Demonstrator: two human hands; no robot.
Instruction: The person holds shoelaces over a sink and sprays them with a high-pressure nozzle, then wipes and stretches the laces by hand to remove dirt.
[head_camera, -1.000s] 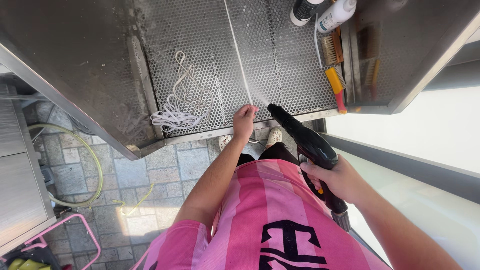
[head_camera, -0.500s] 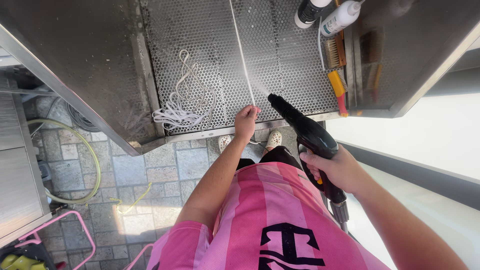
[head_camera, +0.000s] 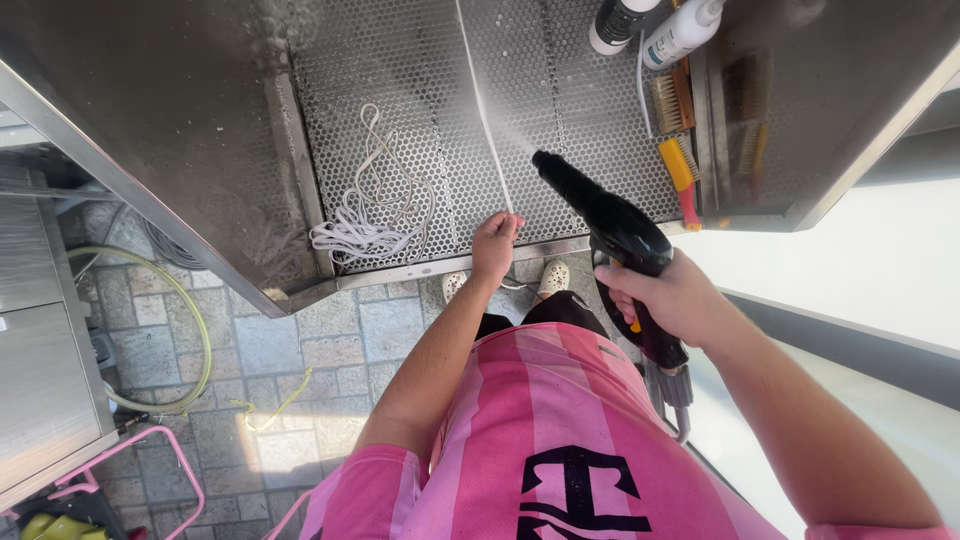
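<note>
The right hand (head_camera: 672, 298) is closed around the grip of a black spray gun (head_camera: 605, 225), nozzle aimed up and away at the perforated metal tray (head_camera: 420, 60); a faint mist shows just off the nozzle tip, so the gun appears to be discharging. The left hand (head_camera: 495, 245) is closed on the near end of a white cord (head_camera: 485, 110), pinching it at the tray's front edge. The cord runs straight and taut across the tray, seemingly held stretched so the spray can reach its length. A second white cord lies in a loose coil (head_camera: 365, 215) on the tray to the left, apart from both hands.

At the tray's right side lie brushes, one with a yellow and red handle (head_camera: 680, 175), and two bottles (head_camera: 655, 25) stand at the far edge, within reach but clear of the spray line.

The far end of the taut cord is cut off by the frame. The trigger finger is hidden behind the gun. The hose below the gun leaves view behind the pink shirt (head_camera: 540, 430).
</note>
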